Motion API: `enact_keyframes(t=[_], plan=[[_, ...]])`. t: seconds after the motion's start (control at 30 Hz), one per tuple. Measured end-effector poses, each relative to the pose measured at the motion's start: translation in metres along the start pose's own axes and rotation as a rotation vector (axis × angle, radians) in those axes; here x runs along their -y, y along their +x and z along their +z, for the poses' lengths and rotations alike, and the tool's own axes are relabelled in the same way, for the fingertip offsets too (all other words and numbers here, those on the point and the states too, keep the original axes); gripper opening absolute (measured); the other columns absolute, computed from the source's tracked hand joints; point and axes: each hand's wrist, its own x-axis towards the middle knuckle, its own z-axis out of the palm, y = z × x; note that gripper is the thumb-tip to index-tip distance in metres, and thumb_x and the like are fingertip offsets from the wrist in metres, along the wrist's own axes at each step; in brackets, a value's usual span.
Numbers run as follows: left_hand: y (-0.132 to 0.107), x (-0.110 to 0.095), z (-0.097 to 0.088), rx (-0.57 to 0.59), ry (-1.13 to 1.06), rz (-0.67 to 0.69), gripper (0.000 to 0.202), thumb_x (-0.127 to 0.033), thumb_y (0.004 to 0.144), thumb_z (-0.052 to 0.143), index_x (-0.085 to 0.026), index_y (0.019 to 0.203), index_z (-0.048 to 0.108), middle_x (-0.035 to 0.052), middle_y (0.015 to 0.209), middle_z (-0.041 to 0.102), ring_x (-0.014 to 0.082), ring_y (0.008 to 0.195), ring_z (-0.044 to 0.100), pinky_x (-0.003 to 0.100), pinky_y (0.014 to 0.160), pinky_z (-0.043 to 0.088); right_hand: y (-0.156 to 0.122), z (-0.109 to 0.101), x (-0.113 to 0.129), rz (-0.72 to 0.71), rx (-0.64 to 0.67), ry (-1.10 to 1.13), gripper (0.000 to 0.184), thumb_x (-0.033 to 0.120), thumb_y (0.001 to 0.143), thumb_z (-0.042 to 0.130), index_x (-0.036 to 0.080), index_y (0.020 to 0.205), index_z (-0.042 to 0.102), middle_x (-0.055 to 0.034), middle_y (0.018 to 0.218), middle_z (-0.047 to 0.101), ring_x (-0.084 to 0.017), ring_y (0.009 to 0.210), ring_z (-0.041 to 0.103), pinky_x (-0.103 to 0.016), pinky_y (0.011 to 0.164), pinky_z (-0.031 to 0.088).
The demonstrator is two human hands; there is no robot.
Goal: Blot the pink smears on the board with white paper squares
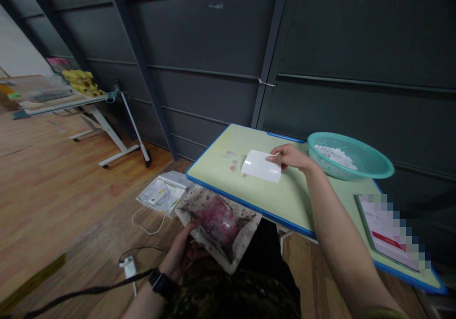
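Observation:
My right hand [290,157] reaches over the pale green, blue-edged table [221,167] and pinches the right edge of a white card-like sheet [261,166] that lies on the tabletop. Reddish stains mark the table just left of the sheet. My left hand [181,252], with a black watch on the wrist, is below the table's front edge and grips the lower left of an open stained bag [219,224] with a pink mass inside.
A teal plastic basket [351,155] with white pieces stands at the table's back right. A paper on a clipboard [388,233] lies at the right. On the wooden floor: a white box [162,194], cables, a charger [128,265]. Another table [64,101] stands far left.

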Motion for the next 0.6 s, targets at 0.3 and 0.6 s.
enact_keyframes(t=[0.3,0.6], plan=[[0.013,0.005,-0.005,0.01,-0.034,-0.024,0.021,-0.03,0.077,0.064,-0.02,0.093,0.056,0.0008,0.071,0.068,0.0199,0.063,0.067,0.032,0.062,0.057,0.001,0.03,0.021,0.024,0.257,0.125,0.039,0.051,0.068,0.071,0.016,0.078,0.059,0.0003,0.057,0.06,-0.011,0.046,0.057,-0.02,0.041,0.048],[0.014,0.006,-0.008,0.038,-0.031,-0.038,0.021,-0.034,0.077,0.064,-0.021,0.09,0.053,-0.0021,0.068,0.069,0.0173,0.06,0.067,0.03,0.066,0.057,-0.001,0.037,0.021,0.113,0.413,0.084,0.04,0.051,0.071,0.07,0.016,0.084,0.054,-0.0024,0.063,0.064,-0.015,0.049,0.063,-0.022,0.039,0.049]])
